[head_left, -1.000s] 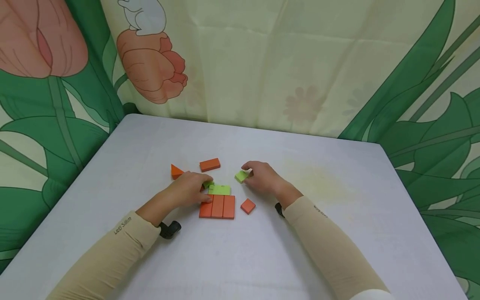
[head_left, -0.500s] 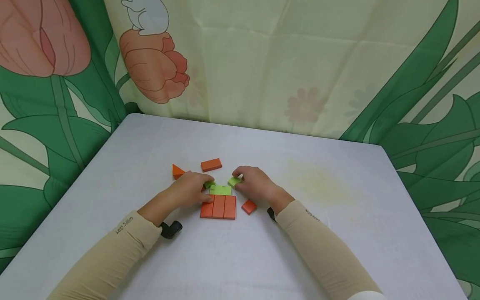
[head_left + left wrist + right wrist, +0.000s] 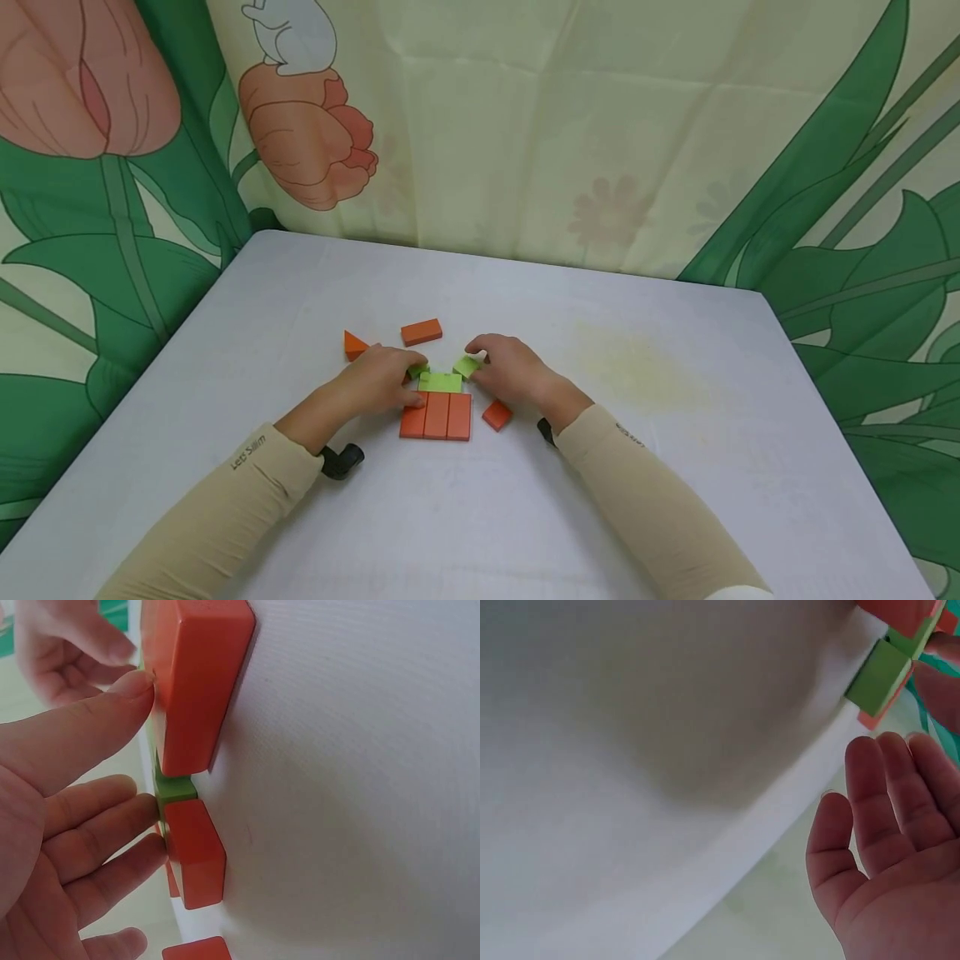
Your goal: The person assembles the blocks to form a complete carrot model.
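Note:
Three orange slabs point(image 3: 447, 417) lie side by side, with a lime-green block point(image 3: 440, 382) along their far edge. My left hand point(image 3: 377, 377) rests its thumb on the leftmost slab point(image 3: 196, 690). Its fairly straight fingers touch a smaller orange block point(image 3: 196, 855) and reach a second green piece point(image 3: 417, 369), partly covered by the hand. My right hand point(image 3: 513, 367) has its thumb against a third green block point(image 3: 466, 367) near the middle one's right corner. In the right wrist view its other fingers point(image 3: 874, 802) are extended, apart from the green block point(image 3: 877, 679).
An orange square piece point(image 3: 497, 415) lies right of the slabs. Farther back are an orange rectangular block point(image 3: 422, 332) and an orange triangular block point(image 3: 354, 345). Everything lies on a white-covered table point(image 3: 480, 517), with a printed curtain point(image 3: 480, 125) behind it.
My right hand has moved left, bringing the right green block close to the middle green one, and the block has turned slightly. My left hand stays in place over the slabs.

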`<state>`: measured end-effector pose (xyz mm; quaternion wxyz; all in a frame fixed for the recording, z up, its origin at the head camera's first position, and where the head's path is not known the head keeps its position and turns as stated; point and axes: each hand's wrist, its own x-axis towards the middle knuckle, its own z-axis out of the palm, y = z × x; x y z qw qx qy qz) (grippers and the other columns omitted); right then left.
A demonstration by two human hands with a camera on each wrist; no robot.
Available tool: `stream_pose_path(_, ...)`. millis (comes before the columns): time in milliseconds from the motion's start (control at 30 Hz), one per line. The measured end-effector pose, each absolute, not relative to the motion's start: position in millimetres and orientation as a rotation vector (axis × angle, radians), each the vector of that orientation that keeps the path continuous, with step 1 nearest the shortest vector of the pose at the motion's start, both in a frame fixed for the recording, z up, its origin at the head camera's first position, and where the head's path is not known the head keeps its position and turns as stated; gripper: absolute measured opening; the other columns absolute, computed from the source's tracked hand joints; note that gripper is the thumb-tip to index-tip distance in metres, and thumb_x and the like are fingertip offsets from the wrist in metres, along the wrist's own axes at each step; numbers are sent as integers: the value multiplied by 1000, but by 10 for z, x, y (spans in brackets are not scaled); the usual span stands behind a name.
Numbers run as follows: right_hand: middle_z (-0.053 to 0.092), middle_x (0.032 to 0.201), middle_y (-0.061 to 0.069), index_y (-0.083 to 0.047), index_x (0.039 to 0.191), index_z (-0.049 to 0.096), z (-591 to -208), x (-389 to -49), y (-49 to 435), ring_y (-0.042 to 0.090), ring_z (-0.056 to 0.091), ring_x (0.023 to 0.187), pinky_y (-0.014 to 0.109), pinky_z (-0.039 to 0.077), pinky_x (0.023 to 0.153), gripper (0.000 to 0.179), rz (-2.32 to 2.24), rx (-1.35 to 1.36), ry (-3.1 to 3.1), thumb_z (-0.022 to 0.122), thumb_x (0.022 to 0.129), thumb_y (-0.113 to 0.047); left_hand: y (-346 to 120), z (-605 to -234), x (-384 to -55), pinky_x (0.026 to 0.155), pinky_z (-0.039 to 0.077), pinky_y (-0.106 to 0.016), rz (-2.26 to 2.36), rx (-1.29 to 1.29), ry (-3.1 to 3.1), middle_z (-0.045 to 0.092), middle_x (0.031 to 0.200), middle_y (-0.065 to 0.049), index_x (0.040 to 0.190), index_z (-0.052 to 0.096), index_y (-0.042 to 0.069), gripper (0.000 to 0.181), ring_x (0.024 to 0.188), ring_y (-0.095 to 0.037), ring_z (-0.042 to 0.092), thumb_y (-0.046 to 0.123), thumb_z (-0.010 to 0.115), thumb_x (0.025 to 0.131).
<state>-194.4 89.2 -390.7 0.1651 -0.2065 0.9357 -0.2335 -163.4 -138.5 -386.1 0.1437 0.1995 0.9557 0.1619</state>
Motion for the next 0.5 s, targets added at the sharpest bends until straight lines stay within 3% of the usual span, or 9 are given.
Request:
stream_pose_path(233, 64, 110, -1, -13, 126, 66, -3859, -1780, 1136, 19, 57, 101, 35, 49, 87, 34, -692, -519, 2614, 67, 92, -14, -1383, -3857, -1624, 95, 41, -47, 479, 597, 2760, 66, 106, -2, 132, 63, 4, 57, 87, -21, 52, 28, 83, 84)
stream_pose_path(500, 66, 102, -6, -15, 117, 70, -3891, -1557, 1368, 15, 58, 95, 34, 48, 85, 25, -719, -648, 2595, 65, 93, -15, -1383, -3856, -1616, 93, 42, -46, 474, 603, 2761, 67, 108, -3, 132, 63, 4, 57, 85, -20, 52, 28, 83, 84)
